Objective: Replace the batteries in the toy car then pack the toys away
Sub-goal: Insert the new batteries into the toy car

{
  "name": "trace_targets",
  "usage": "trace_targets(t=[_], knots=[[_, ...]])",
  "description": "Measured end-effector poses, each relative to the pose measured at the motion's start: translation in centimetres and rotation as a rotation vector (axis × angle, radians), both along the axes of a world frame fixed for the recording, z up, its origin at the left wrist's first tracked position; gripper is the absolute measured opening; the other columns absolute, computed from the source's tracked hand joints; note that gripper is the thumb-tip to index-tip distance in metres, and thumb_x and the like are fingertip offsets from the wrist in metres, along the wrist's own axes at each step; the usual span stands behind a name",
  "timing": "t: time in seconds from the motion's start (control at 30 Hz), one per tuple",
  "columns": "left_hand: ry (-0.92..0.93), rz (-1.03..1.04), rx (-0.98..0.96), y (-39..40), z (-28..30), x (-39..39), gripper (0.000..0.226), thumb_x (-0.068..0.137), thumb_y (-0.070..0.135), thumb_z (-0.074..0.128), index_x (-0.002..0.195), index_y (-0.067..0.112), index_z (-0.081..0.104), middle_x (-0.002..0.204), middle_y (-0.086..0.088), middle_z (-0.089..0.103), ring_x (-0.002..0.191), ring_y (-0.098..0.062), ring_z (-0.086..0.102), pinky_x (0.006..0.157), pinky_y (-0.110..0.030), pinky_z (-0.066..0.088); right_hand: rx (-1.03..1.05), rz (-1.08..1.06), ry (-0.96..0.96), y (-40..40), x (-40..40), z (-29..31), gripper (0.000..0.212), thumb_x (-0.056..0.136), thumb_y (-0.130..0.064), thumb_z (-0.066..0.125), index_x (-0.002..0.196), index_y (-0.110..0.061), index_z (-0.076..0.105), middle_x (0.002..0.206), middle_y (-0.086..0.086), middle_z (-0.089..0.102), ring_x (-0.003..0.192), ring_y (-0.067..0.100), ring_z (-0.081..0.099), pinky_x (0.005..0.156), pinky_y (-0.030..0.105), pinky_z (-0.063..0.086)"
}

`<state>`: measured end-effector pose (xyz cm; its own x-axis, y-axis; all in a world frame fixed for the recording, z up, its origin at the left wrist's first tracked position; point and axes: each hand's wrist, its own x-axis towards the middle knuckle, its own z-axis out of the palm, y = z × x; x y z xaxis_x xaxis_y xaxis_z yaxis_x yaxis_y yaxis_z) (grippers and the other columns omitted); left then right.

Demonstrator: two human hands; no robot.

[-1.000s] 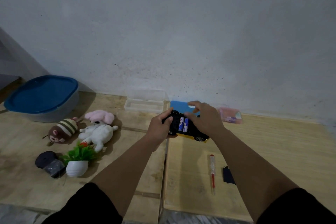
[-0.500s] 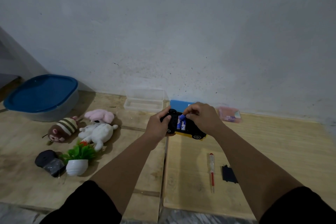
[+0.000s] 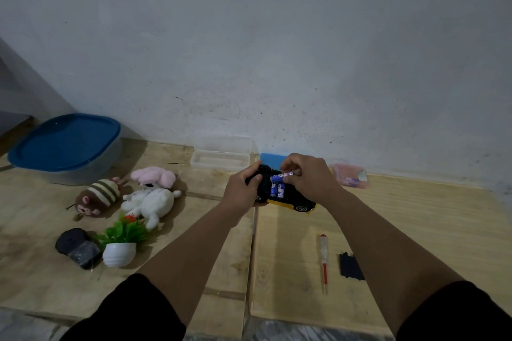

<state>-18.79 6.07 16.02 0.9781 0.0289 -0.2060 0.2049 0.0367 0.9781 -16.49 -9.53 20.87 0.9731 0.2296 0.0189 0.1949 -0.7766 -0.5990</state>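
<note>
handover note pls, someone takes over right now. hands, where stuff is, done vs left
Left hand: grips the upturned black-and-yellow toy car by one end.
Right hand: pinches a blue cylindrical battery above the open bay; two blue batteries sit in it.
Red-handled screwdriver and black battery cover lie on the wooden boards, near right.
Done: cover off.
Left: finish the batteries, refit cover, pack the plush toys away. Blue-lidded tub, far left, is closed.
</note>
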Motion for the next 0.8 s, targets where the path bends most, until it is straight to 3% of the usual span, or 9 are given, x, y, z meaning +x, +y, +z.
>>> trace_targets(t=[0.1, 0.23, 0.43, 0.5, 0.57, 0.63, 0.7, 0.8], knots=[[0.008, 0.013, 0.0, 0.4, -0.1, 0.1, 0.041, 0.099, 0.009, 0.044, 0.138, 0.021, 0.047, 0.125, -0.005, 0.053, 0.1, -0.023, 0.061, 0.069, -0.037, 0.06, 0.05, -0.053, -0.027, -0.1, -0.1, 0.3, 0.012, 0.085, -0.014, 0.065, 0.096, -0.01, 0.065, 0.093, 0.002, 0.062, 0.081, 0.011, 0.055, 0.059, 0.011, 0.038], [0.027, 0.036, -0.01, 1.0, -0.3, 0.2, 0.041, 0.099, 0.01, 0.045, 0.138, 0.021, 0.047, 0.125, -0.006, 0.055, 0.101, -0.025, 0.062, 0.072, -0.041, 0.06, 0.044, -0.087, -0.091, -0.6, 0.1, 0.6, 0.013, 0.085, -0.012, 0.065, 0.096, -0.006, 0.07, 0.101, 0.009, 0.059, 0.084, 0.013, 0.051, 0.064, 0.014, 0.035], [0.015, 0.014, -0.055, 0.0, 0.0, 0.0, 0.041, 0.099, 0.009, 0.044, 0.138, 0.022, 0.048, 0.124, -0.007, 0.054, 0.101, -0.025, 0.061, 0.069, -0.036, 0.06, 0.016, -0.121, -0.028, 0.0, -0.1, -0.8, 0.019, 0.083, -0.015, 0.067, 0.1, -0.01, 0.061, 0.102, 0.01, 0.066, 0.083, 0.012, 0.054, 0.062, 0.016, 0.038], [0.018, 0.043, -0.082, 0.0, 0.0, 0.0, 0.04, 0.099, 0.009, 0.043, 0.138, 0.022, 0.047, 0.124, -0.006, 0.054, 0.099, -0.025, 0.061, 0.068, -0.035, 0.06, -0.13, -0.13, -0.133, 0.0, -0.2, -1.1, 0.022, 0.082, -0.028, 0.068, 0.098, -0.014, 0.066, 0.107, 0.007, 0.066, 0.092, 0.014, 0.051, 0.073, 0.023, 0.038], [0.024, 0.077, -0.101, 0.1, 0.0, 0.2, 0.04, 0.099, 0.009, 0.043, 0.137, 0.022, 0.049, 0.125, -0.005, 0.053, 0.101, -0.027, 0.061, 0.068, -0.037, 0.06, -0.207, -0.097, -0.186, -0.2, -0.4, -1.2, 0.039, 0.075, -0.041, 0.072, 0.105, -0.018, 0.066, 0.122, 0.001, 0.06, 0.114, 0.018, 0.043, 0.09, 0.033, 0.036], [0.03, 0.099, -0.11, 0.3, 0.1, 0.4, 0.039, 0.099, 0.01, 0.043, 0.136, 0.023, 0.05, 0.126, -0.004, 0.053, 0.103, -0.028, 0.06, 0.068, -0.037, 0.06, -0.128, -0.038, -0.083, -0.3, -0.9, -1.2, 0.062, 0.064, -0.046, 0.079, 0.116, -0.019, 0.059, 0.141, 0.001, 0.045, 0.131, 0.019, 0.032, 0.107, 0.041, 0.029], [0.036, 0.119, -0.127, 0.4, 0.3, 0.5, 0.039, 0.1, 0.01, 0.043, 0.135, 0.023, 0.051, 0.126, -0.004, 0.053, 0.101, -0.027, 0.061, 0.067, -0.037, 0.059, -0.068, 0.006, 0.026, -0.3, -1.3, -1.5, 0.076, 0.061, -0.047, 0.081, 0.126, -0.019, 0.052, 0.15, 0.005, 0.033, 0.139, 0.021, 0.025, 0.113, 0.046, 0.024], [0.033, 0.108, -0.092, 0.8, 0.1, 0.5, 0.038, 0.099, 0.01, 0.043, 0.133, 0.025, 0.053, 0.125, -0.004, 0.054, 0.098, -0.025, 0.062, 0.066, -0.037, 0.06, -0.062, -0.012, 0.024, -0.6, -1.4, -1.8, 0.053, 0.08, -0.048, 0.065, 0.124, -0.019, 0.059, 0.152, 0.007, 0.029, 0.14, 0.023, 0.025, 0.114, 0.044, 0.024]])
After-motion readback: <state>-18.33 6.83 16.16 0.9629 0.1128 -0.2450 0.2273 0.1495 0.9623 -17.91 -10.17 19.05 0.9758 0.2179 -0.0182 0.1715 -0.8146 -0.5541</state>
